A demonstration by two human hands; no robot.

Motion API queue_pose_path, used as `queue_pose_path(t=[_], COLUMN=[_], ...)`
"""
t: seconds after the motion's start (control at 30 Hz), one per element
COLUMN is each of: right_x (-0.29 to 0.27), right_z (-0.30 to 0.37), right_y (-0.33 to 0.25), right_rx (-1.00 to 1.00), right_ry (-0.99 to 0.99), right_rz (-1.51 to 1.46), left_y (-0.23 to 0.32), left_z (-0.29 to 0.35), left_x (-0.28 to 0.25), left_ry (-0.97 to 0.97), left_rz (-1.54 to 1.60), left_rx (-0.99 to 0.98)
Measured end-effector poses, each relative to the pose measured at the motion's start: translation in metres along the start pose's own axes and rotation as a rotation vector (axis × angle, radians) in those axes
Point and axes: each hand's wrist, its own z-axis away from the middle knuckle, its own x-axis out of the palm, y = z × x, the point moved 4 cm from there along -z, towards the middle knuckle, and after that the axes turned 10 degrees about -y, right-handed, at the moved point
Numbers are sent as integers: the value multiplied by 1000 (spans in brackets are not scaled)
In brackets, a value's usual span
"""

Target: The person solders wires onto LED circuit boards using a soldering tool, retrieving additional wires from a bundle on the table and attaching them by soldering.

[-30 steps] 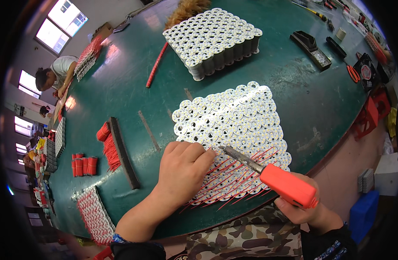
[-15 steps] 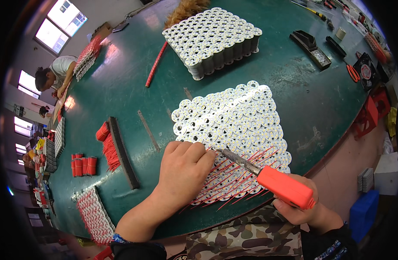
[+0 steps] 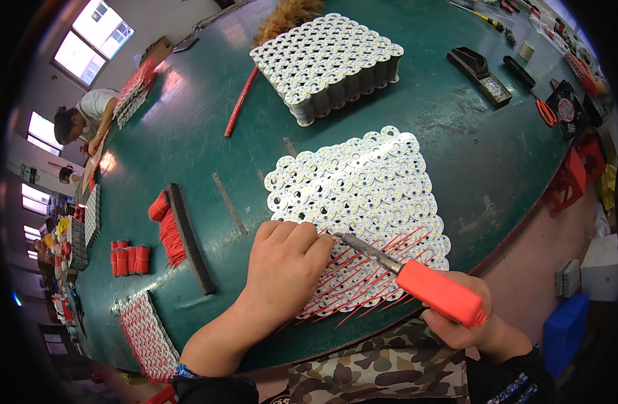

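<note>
LED board panel (image 3: 353,168), made of rows of round white pieces, lies flat on the green table (image 3: 201,121) under the left hand (image 3: 285,259), which covers its edge at eight o'clock. That hand's fingers are curled together; I cannot tell whether they pinch a wire. Just beside its thumb and forefinger is the tip of a red-handled soldering iron (image 3: 438,293), though whether it touches the panel is too small to tell. The right hand (image 3: 467,334), at between four and five o'clock from the panel's middle, is wrapped around the iron's handle. Thin red wires (image 3: 346,318) slant across the panel's near part, some overhanging its six o'clock edge.

Farther out from the panel, a stack of white LED boards (image 3: 326,57) sits near twelve o'clock, a black tray (image 3: 481,77) at one and orange-handled scissors (image 3: 546,113) at two. Toward nine o'clock lie a dark bar (image 3: 190,239) and red wire bundles (image 3: 130,260); at eight is a red-and-white sheet (image 3: 147,337). Near ten, well apart, a co-worker (image 3: 87,114) bends over the table's edge.
</note>
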Motion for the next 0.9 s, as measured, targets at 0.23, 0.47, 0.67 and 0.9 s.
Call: queue_pose_path(t=[0.23, 0.47, 0.67, 0.9], right_x=[-9, -9, -11, -14], right_z=[8, 15, 17, 7], right_y=[-1, 6, 7, 10], right_rx=[16, 13, 55, 24], right_ry=[68, 93, 100, 54], right_rz=[130, 120, 83, 0], left_y=[-1, 2, 2, 0], left_z=[0, -10, -22, -25], left_x=[0, -7, 1, 7], left_ry=[4, 62, 35, 30], left_rz=[22, 117, 83, 81], left_rx=[0, -18, 12, -8])
